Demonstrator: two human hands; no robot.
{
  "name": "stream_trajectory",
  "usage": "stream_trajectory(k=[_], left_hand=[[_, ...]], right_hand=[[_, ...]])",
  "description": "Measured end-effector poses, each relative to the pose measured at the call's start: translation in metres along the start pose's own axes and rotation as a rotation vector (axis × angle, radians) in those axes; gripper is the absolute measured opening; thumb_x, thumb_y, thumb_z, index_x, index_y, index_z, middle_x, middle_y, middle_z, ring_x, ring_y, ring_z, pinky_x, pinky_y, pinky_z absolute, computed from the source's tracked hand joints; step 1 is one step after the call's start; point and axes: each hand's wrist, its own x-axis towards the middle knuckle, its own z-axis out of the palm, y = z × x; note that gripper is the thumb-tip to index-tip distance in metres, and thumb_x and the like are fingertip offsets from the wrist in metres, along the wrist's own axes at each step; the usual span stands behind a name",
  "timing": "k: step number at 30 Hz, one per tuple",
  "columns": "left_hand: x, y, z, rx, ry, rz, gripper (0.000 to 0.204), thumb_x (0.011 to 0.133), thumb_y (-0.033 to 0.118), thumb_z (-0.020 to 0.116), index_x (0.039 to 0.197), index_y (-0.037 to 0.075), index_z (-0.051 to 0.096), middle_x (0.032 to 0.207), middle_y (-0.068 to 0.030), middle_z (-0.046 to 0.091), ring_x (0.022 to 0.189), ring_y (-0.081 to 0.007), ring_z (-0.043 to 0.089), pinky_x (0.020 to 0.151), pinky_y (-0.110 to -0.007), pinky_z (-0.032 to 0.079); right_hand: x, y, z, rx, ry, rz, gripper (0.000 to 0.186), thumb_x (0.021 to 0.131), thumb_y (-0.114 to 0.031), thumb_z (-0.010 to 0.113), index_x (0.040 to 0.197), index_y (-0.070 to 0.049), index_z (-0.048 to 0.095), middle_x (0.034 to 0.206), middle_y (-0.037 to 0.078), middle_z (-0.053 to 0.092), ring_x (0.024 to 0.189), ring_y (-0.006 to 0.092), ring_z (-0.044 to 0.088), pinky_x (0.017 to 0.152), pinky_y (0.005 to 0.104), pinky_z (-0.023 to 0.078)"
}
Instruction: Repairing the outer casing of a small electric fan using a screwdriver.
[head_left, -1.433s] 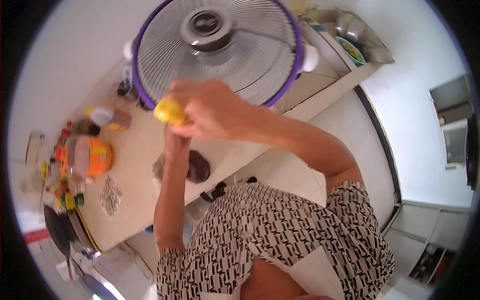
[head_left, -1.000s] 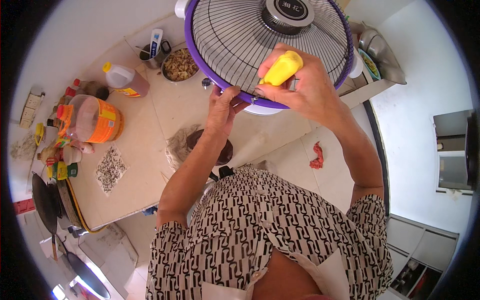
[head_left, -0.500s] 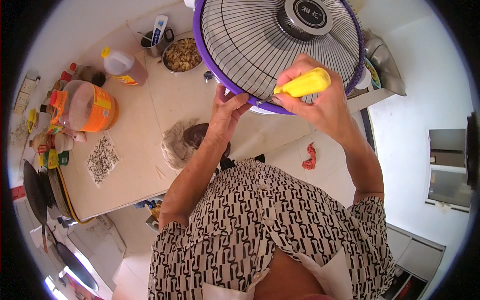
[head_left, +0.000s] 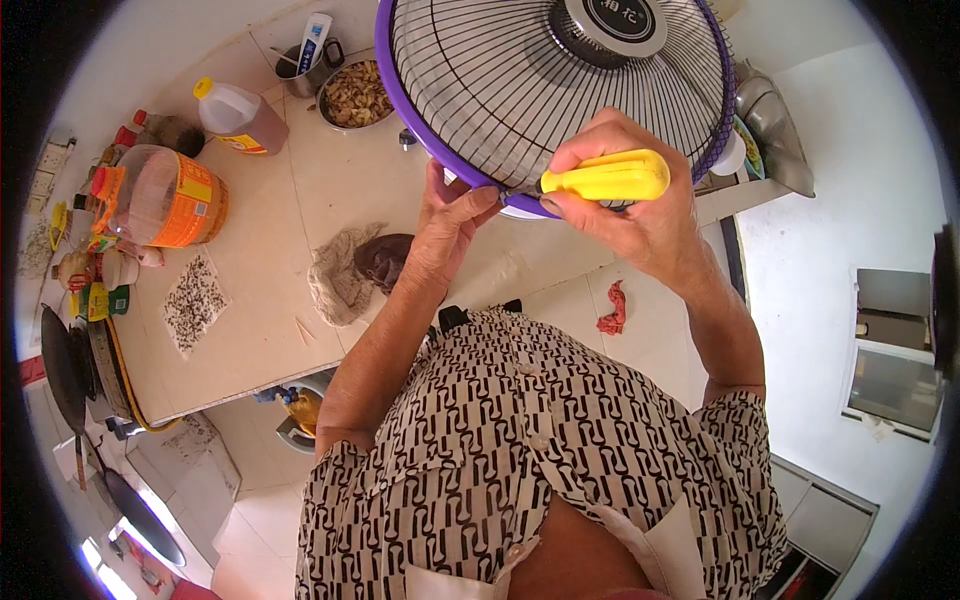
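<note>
Yellow plastic is showing in the right hand [head_left: 640, 215]: its grip is closed tight around the handle of a screwdriver [head_left: 605, 177], which is lying almost level, with the tip end pointing left to the lower rim of the fan guard [head_left: 480, 90]. The metal shaft is hidden behind the fingers and the rim, so I cannot tell where exactly it is touching. The fan guard is a round wire grille with a purple ring, standing over the far part of the worktop [head_left: 270, 300]. The left hand [head_left: 450, 225] is reaching up from below, and its grip is closed on the purple ring, thumb on the front side, just beside the yellow handle.

On the worktop, below the left hand, a crumpled brown cloth [head_left: 355, 270] is lying. Further left an orange plastic jar [head_left: 165, 195] is standing, and behind it a bottle with a yellow cap [head_left: 235, 115]. A metal bowl of food [head_left: 355, 95] is sitting near the fan. A red rag [head_left: 612, 310] is lying on the pale floor.
</note>
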Motion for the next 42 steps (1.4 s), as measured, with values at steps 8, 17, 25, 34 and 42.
stream_trajectory(k=[8,17,25,34,42], left_hand=[[0.006,0.0,-0.004,-0.038,-0.032,-0.039,0.09,0.078,-0.002,0.078,0.148,0.016,0.025,0.137,-0.0116,0.051,0.125,-0.0255,0.054,0.108,-0.042,0.045],[0.011,0.002,-0.004,-0.037,-0.069,-0.071,0.088,0.079,-0.003,0.077,0.15,0.015,0.028,0.135,-0.0125,0.055,0.125,-0.0255,0.054,0.109,-0.042,0.045],[0.013,0.001,-0.006,-0.031,-0.097,-0.081,0.089,0.075,-0.009,0.078,0.148,0.013,0.032,0.13,-0.013,0.058,0.122,-0.0245,0.057,0.103,-0.037,0.05],[0.009,-0.001,0.004,0.064,-0.042,-0.045,0.093,0.071,-0.01,0.081,0.146,0.013,0.03,0.133,-0.0128,0.055,0.119,-0.0245,0.059,0.098,-0.035,0.054],[0.008,-0.002,0.01,0.083,-0.002,-0.029,0.094,0.069,-0.007,0.084,0.145,0.012,0.032,0.13,-0.0107,0.056,0.12,-0.0241,0.057,0.102,-0.037,0.052]], right_hand=[[0.004,0.001,-0.005,0.057,-0.016,0.064,0.023,0.079,-0.007,0.079,0.096,-0.003,0.065,0.086,0.005,0.062,0.067,0.0111,0.06,0.058,0.0248,0.048],[0.017,-0.003,-0.011,0.198,-0.018,0.298,0.021,0.081,-0.007,0.078,0.097,-0.001,0.065,0.085,0.003,0.066,0.069,0.0042,0.058,0.059,0.019,0.047],[0.012,-0.005,-0.015,0.142,-0.017,0.241,0.023,0.08,-0.008,0.08,0.097,-0.002,0.065,0.086,0.002,0.067,0.073,0.0062,0.061,0.062,0.0222,0.05],[0.005,-0.009,-0.017,0.047,-0.057,0.074,0.025,0.076,-0.005,0.08,0.096,-0.004,0.065,0.089,0.006,0.065,0.074,0.0177,0.064,0.065,0.0285,0.051],[0.005,-0.01,-0.019,0.043,-0.056,0.087,0.025,0.076,-0.005,0.079,0.097,-0.004,0.065,0.088,0.007,0.065,0.075,0.0185,0.064,0.067,0.0293,0.051]])
